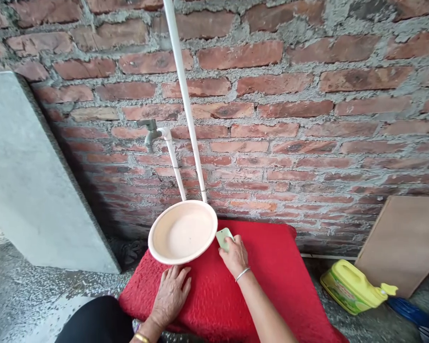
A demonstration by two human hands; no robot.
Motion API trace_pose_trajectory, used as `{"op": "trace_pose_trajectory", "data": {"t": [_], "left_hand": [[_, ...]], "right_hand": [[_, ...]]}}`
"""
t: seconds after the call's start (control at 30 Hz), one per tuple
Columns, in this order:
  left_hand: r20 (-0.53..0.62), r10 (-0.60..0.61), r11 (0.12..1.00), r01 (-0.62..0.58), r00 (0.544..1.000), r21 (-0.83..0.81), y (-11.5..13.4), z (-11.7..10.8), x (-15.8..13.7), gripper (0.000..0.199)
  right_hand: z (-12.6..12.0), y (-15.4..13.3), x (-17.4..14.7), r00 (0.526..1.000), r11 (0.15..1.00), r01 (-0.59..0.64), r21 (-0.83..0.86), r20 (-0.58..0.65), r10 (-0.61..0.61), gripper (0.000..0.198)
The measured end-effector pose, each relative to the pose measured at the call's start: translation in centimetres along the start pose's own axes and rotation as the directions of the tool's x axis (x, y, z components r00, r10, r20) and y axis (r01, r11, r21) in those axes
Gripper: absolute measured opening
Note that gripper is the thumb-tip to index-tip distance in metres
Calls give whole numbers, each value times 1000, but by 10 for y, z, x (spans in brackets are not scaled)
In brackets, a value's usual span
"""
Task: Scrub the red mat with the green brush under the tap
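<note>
My left hand (172, 291) lies palm down on the red cloth (271, 267), fingers spread and holding nothing. Its fingertips are just below the near rim of a cream plastic basin (186, 233). To the right of the basin, my right hand (235, 257) grips a small, flat, pale green object (224, 237) with rounded corners and a tiny hole near one end. My fingers cover part of it, and its kind is not clear. The basin stands on the cloth, with no water visible in it.
A grey tap (151, 135) on a white pipe (175, 166) stands behind the basin, before a brick wall (282, 119). A grey slab (46, 171) leans at left. At right are a yellow jug (353, 288) and a brown board (407, 238) on the wet floor.
</note>
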State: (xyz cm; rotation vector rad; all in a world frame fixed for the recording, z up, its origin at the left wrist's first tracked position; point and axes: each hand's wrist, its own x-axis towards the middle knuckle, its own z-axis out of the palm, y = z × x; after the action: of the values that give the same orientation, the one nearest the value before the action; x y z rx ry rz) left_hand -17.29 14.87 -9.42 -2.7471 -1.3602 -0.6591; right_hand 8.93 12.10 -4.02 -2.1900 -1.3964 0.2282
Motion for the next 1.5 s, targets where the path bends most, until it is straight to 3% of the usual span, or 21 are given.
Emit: {"op": "trace_pose_trajectory", "data": {"t": [0.13, 0.3, 0.4, 0.47, 0.5, 0.6, 0.77, 0.9, 1.0, 1.07, 1.17, 1.37, 1.43, 1.5], "left_hand": [[-11, 9, 1000, -9, 1000, 19, 5, -2, 0, 27], [-20, -6, 1000, 6, 1000, 22, 12, -3, 1, 28], [-11, -20, 1000, 20, 1000, 1, 16, -5, 2, 29], [-4, -23, 1000, 23, 1000, -18, 18, -6, 3, 28], [-3, -22, 999, 22, 1000, -28, 19, -6, 4, 28], [-10, -25, 998, 24, 1000, -50, 21, -7, 4, 27], [-13, -30, 999, 29, 999, -45, 21, -5, 3, 27], [-35, -8, 999, 7, 999, -35, 18, -3, 2, 26], [-50, 3, 999, -5, 999, -46, 17, -2, 2, 26], [-44, -2, 998, -1, 999, -58, 17, -2, 3, 26], [-28, -14, 997, 12, 1000, -73, 18, -2, 4, 26], [-16, -22, 997, 20, 1000, -80, 18, -3, 5, 27], [-10, -21, 997, 20, 1000, -79, 18, -4, 6, 27], [-2, -22, 997, 22, 1000, -70, 18, -5, 6, 27]], "right_hand": [[-13, 18, 13, 998, 996, -48, -70, 38, 51, 36], [-77, 105, 10, 960, 943, -278, -184, -12, 281, 47], [-120, 164, -2, 860, 846, -509, -158, -120, 495, 53], [-140, 187, -9, 793, 784, -606, -136, -178, 582, 57], [-145, 191, -10, 784, 775, -617, -139, -194, 589, 59], [-137, 171, -2, 834, 822, -546, -163, -198, 515, 62], [-60, 73, 27, 969, 956, -244, -166, -88, 232, 47], [-4, 10, 41, 998, 987, -54, -151, 17, 57, 35], [4, 4, 44, 998, 986, -12, -165, 54, 21, 33], [-8, 22, 45, 997, 979, -59, -194, 44, 69, 37], [-45, 67, 43, 978, 948, -207, -242, -15, 210, 43], [-138, 161, 12, 845, 808, -535, -245, -165, 510, 54], [-155, 181, -4, 799, 774, -600, -204, -203, 566, 57], [-158, 191, -20, 795, 795, -597, -107, -215, 567, 60]]}}
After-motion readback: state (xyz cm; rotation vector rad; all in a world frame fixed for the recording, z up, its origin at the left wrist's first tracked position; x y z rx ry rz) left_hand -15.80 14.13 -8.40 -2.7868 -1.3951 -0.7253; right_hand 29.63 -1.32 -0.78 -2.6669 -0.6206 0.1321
